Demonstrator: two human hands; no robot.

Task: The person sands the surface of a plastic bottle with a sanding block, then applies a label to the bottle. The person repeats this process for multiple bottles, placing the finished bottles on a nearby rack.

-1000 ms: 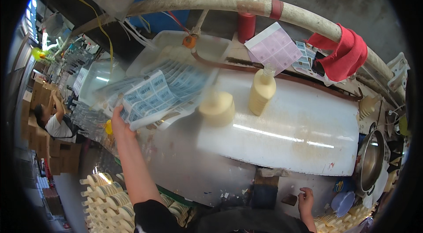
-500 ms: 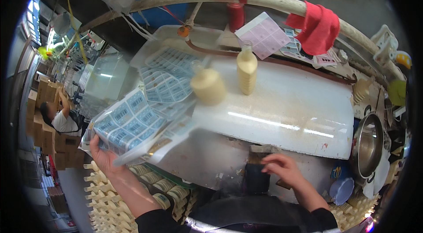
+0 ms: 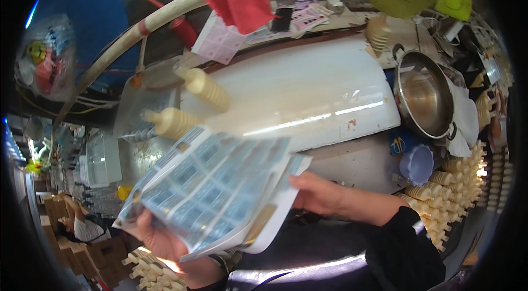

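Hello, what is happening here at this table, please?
A person holds a stack of blue-and-white printed label sheets in both hands: the left hand supports it from below, the right hand grips its right edge. Beyond lies a white worktop with two cream squeeze bottles and a steel pot.

Single head-worn fisheye view, left camera of the pair; no second view supplied, so no overlap to report. It looked down and forward from above the hands, tilted, straight edges bowing at the rim. Closest to the lens was the stack of blue-printed label sheets in clear plastic (image 3: 212, 192), held near frame centre by the left hand (image 3: 159, 239) and right hand (image 3: 319, 195). Beyond the fingers sat the white curved metal worktop (image 3: 308, 93); a curved cream pipe (image 3: 165, 13) arched across the far edge.
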